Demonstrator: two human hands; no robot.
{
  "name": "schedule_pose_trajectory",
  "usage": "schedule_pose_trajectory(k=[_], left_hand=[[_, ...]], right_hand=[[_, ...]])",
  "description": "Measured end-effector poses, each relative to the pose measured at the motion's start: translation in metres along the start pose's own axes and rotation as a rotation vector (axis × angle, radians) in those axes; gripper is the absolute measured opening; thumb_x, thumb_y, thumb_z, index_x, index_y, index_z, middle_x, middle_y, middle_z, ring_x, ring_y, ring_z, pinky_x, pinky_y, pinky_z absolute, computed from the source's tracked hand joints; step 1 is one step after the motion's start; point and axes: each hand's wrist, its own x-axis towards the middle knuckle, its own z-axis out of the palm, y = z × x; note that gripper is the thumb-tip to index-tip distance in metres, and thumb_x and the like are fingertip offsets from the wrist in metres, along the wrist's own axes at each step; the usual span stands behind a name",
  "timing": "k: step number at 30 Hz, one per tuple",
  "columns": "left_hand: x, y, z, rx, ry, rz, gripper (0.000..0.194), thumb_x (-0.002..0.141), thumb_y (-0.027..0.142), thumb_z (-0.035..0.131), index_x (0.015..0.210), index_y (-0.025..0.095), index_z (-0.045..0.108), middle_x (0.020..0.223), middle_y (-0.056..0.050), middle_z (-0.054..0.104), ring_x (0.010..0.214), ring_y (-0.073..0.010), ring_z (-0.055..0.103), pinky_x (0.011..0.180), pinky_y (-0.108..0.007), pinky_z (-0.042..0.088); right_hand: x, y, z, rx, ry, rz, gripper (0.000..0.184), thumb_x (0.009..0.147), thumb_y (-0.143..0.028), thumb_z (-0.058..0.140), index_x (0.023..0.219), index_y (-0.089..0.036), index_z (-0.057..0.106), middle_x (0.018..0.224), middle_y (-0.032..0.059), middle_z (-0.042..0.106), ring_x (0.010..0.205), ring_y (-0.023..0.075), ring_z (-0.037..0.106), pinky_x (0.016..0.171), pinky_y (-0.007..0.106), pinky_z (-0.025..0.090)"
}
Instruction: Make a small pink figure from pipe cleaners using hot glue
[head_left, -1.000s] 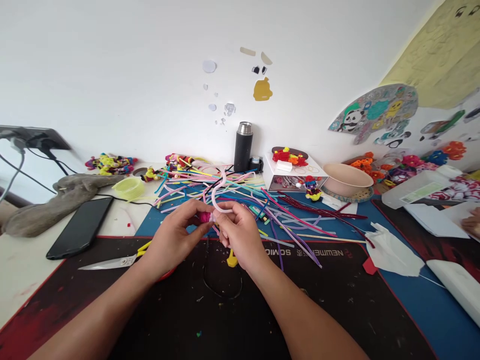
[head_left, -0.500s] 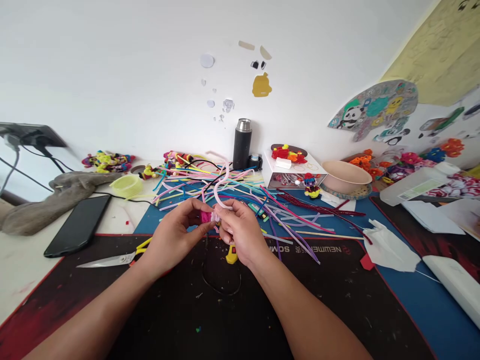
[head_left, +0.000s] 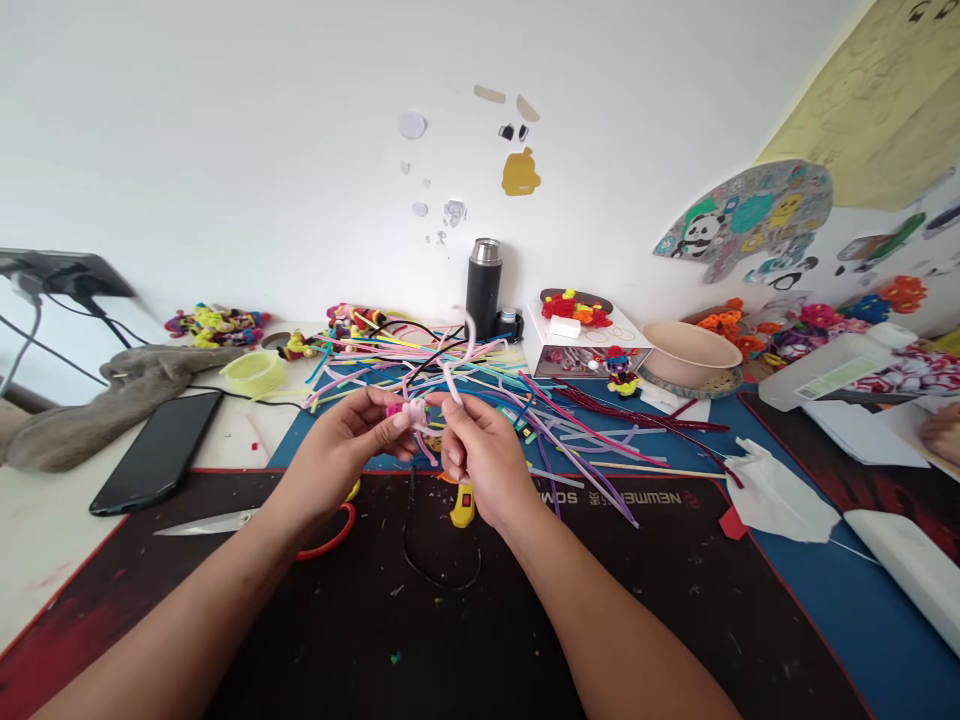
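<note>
Pinching a small pink-and-white piece (head_left: 409, 411) in the left hand (head_left: 349, 440), held up before the pile of pipe cleaners (head_left: 491, 372). Pinching a pale pipe cleaner (head_left: 452, 383) in the right hand (head_left: 484, 460). Apparently wound only in part, with a long curved end seemingly left unwound.

pale strip (head_left: 452, 383): matt, fuzzy-looking | scissor blade (head_left: 202, 525): smooth metal | phone (head_left: 155, 452): glossy | flask cap (head_left: 487, 251): shiny metal
</note>
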Motion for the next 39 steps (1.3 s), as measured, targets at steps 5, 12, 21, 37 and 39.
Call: schedule_pose_trajectory(k=[5, 12, 21, 37, 39], left_hand=[[0.003, -0.003, -0.003, -0.04, 0.055, 0.022, 0.049, 0.075, 0.055, 0.095, 0.095, 0.019, 0.068, 0.081, -0.002, 0.077, 0.067, -0.0191, 0.072, 0.067, -0.033, 0.063], [0.006, -0.004, -0.004, -0.133, 0.193, 0.035, 0.051, 0.068, 0.053, 0.1, 0.09, 0.019, 0.069, 0.077, -0.001, 0.077, 0.064, -0.017, 0.071, 0.066, -0.03, 0.061], [0.013, -0.013, -0.013, -0.138, 0.232, 0.05, 0.05, 0.071, 0.053, 0.098, 0.091, 0.019, 0.068, 0.08, -0.001, 0.077, 0.066, -0.0164, 0.071, 0.066, -0.029, 0.06], [-0.002, -0.013, -0.012, 0.297, -0.189, 0.106, 0.032, 0.084, 0.046, 0.09, 0.096, 0.023, 0.072, 0.09, -0.002, 0.074, 0.077, -0.0194, 0.07, 0.071, -0.03, 0.059], [-0.005, -0.011, -0.01, 0.271, -0.239, 0.079, 0.03, 0.084, 0.045, 0.09, 0.095, 0.023, 0.073, 0.089, -0.001, 0.073, 0.074, -0.0176, 0.067, 0.068, -0.029, 0.058]], right_hand=[[0.002, -0.003, -0.003, 0.021, 0.05, -0.024, 0.044, 0.085, -0.059, 0.081, 0.102, -0.018, 0.076, 0.051, -0.0105, 0.043, 0.04, 0.0075, 0.035, 0.042, 0.024, 0.024], [-0.002, 0.0, 0.0, -0.015, 0.021, 0.002, 0.048, 0.091, -0.06, 0.073, 0.111, -0.018, 0.08, 0.052, -0.0082, 0.047, 0.042, 0.0084, 0.037, 0.043, 0.023, 0.026], [-0.002, 0.004, -0.003, -0.18, -0.012, -0.092, 0.052, 0.098, -0.066, 0.065, 0.106, -0.017, 0.081, 0.052, -0.0069, 0.049, 0.042, 0.0096, 0.043, 0.045, 0.024, 0.034], [0.0, -0.013, -0.01, -0.206, 0.034, -0.216, 0.056, 0.098, -0.072, 0.063, 0.091, -0.018, 0.077, 0.048, -0.0076, 0.045, 0.043, 0.0099, 0.044, 0.046, 0.024, 0.035], [0.003, -0.011, -0.012, -0.201, 0.025, -0.217, 0.055, 0.098, -0.071, 0.064, 0.092, -0.018, 0.077, 0.048, -0.0079, 0.045, 0.042, 0.0096, 0.045, 0.046, 0.024, 0.036]])
